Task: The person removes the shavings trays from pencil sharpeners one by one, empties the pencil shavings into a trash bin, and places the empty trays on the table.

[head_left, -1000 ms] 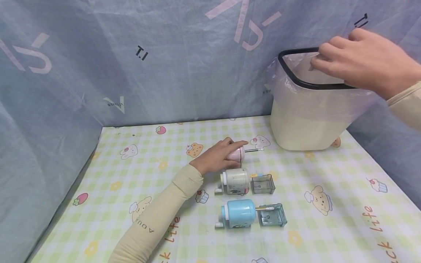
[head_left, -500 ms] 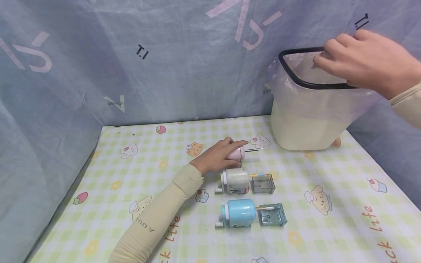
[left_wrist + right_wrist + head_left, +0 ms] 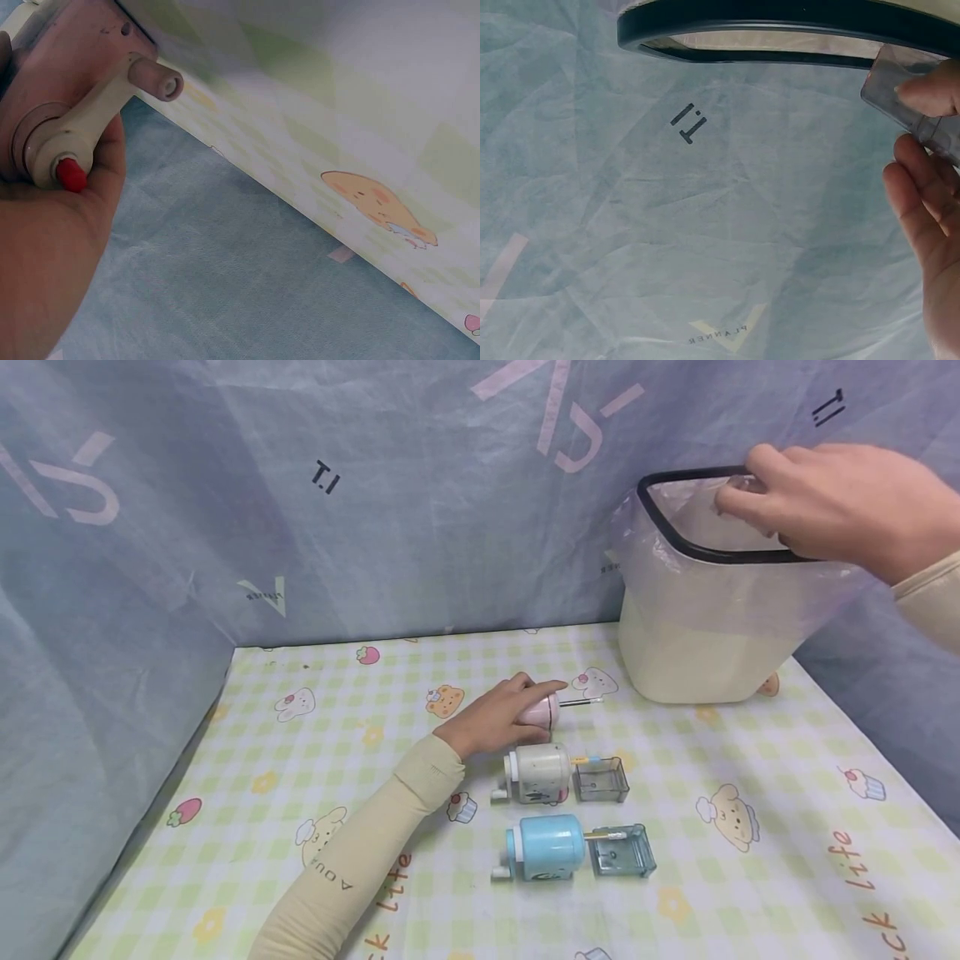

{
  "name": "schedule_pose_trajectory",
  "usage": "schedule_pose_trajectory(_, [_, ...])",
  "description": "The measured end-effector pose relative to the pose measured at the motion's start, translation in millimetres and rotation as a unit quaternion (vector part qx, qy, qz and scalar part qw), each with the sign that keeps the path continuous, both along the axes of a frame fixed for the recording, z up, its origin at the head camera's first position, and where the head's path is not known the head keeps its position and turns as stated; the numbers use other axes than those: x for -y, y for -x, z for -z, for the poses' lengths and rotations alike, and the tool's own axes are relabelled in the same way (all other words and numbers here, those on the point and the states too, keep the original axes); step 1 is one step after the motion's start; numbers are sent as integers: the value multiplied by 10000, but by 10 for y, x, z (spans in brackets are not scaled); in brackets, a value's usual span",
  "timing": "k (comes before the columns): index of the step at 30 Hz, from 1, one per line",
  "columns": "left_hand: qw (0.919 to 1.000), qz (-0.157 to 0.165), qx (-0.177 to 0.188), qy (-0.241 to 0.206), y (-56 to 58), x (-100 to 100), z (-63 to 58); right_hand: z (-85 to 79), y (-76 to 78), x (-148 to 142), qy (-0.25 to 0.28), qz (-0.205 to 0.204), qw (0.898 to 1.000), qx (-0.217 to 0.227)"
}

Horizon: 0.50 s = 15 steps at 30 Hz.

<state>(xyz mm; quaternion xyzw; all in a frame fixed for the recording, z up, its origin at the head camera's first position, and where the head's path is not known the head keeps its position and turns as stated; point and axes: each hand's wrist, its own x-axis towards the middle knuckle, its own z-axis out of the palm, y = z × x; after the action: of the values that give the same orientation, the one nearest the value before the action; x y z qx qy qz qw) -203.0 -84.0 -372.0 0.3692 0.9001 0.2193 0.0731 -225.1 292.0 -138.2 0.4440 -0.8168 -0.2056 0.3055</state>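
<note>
My left hand lies on the table and grips a pink pencil sharpener; a pencil sticks out of its right end. In the left wrist view the pink sharpener shows its cream crank with a red knob against my palm. My right hand hovers over the cream waste bin and pinches a small clear plastic tray just above the bin's black rim.
A white sharpener with a clear tray beside it and a blue sharpener with its tray lie in front of my left hand. Blue fabric walls enclose the checked tablecloth on three sides.
My right hand has drifted slightly right and down over the bin with the clear tray. The left hand and the sharpeners have not moved.
</note>
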Motion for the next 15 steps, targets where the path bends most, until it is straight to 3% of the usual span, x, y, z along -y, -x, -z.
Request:
schedule_pose_trajectory(8, [10000,-45,2,40,-17,-3,-8,-35,-20,31,107,4,9999,117])
schedule_pose_trajectory(15, [10000,-32,-22,38,-12,-3,-3,-51,-46,50,195,99,9997,-56])
